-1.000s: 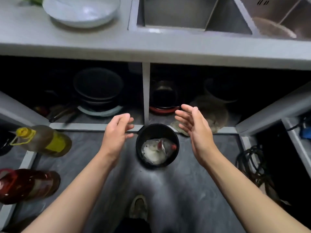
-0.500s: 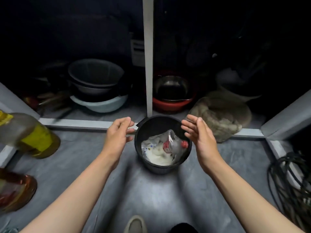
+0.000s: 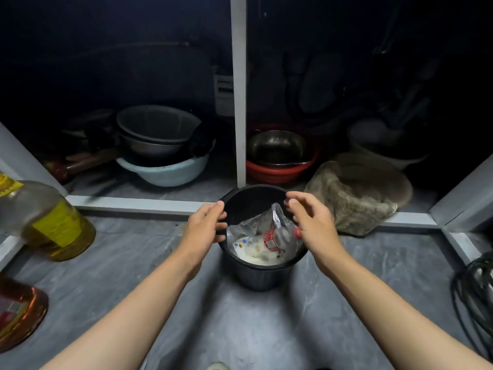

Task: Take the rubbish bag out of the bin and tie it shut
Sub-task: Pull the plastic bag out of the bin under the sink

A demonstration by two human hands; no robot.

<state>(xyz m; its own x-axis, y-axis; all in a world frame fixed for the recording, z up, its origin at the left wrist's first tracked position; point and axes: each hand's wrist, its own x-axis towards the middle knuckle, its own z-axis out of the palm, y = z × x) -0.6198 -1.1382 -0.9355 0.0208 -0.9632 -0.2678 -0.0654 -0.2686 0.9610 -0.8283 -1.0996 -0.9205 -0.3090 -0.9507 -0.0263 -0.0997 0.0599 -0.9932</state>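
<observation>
Both forearms bare, no sleeves or jewellery.

Grey marbled floor (image 3: 240, 316) runs up to a dark open cabinet, split by a white post (image 3: 238, 89); stacked basins (image 3: 160, 145) stand inside in dim light

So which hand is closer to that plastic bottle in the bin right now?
Right. The right hand is over the bin's right rim, next to the bottle's red cap. The left hand is at the left rim, across the bin's opening from the bottle.
</observation>
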